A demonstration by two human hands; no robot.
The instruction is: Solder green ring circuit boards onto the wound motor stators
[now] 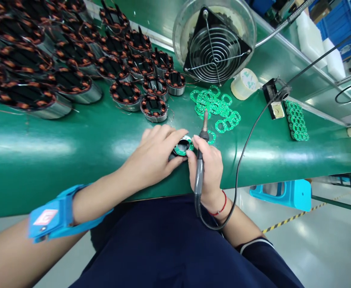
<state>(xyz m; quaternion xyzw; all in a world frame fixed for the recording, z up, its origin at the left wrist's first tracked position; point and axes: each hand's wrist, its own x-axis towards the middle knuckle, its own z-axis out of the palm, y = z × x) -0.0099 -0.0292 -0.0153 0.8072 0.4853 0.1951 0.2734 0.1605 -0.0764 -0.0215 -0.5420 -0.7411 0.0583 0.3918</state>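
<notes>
We look down at a green workbench. Our left hand rests at the centre, fingers curled around a small motor stator topped with a green ring circuit board, pinning it to the mat. Our right hand, just beside it at three o'clock, is closed in a pen grip on a soldering iron; its tip points up toward twelve o'clock, clear of the board. The two hands nearly touch across the stator.

To do this well, we judge that the left hand should keep the stator from turning, fingers off the pads, while the iron comes down at a slant and its cord trails free.

At eleven o'clock stand rows of copper-wound stators; at one o'clock lies a loose heap of green ring boards, beyond it a caged fan and a tape roll.

A blue wrist strap on our left forearm carries a pale label with a red mark; we cannot read it.
</notes>
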